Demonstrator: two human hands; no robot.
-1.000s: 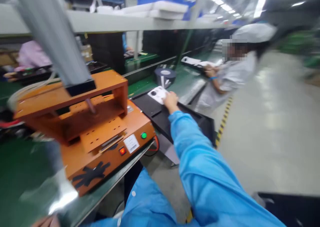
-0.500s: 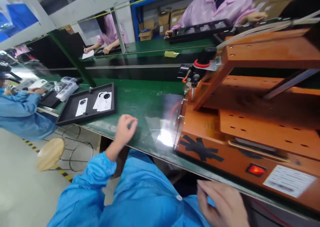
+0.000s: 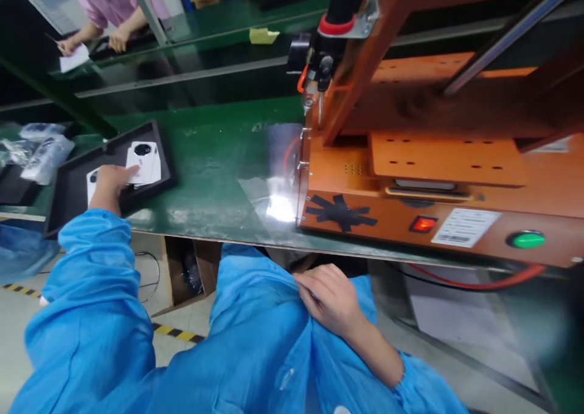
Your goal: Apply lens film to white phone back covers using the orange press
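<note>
Left hand (image 3: 109, 180) open on white cover (image 3: 145, 162), seemingly ungripped, orange press (image 3: 438, 158) beside.

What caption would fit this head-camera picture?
Left hand reaches into a black tray of white phone covers; right hand rests on the blue coat, beside an orange machine.

A green bench (image 3: 219, 177) is running across the view, a pale floor (image 3: 13, 317) with yellow-black tape (image 3: 176, 333) showing below its near edge. Beyond its far edge a dark conveyor (image 3: 182, 67) is stretching past a green post (image 3: 50, 92), light glaring off clear film (image 3: 278, 201).
</note>
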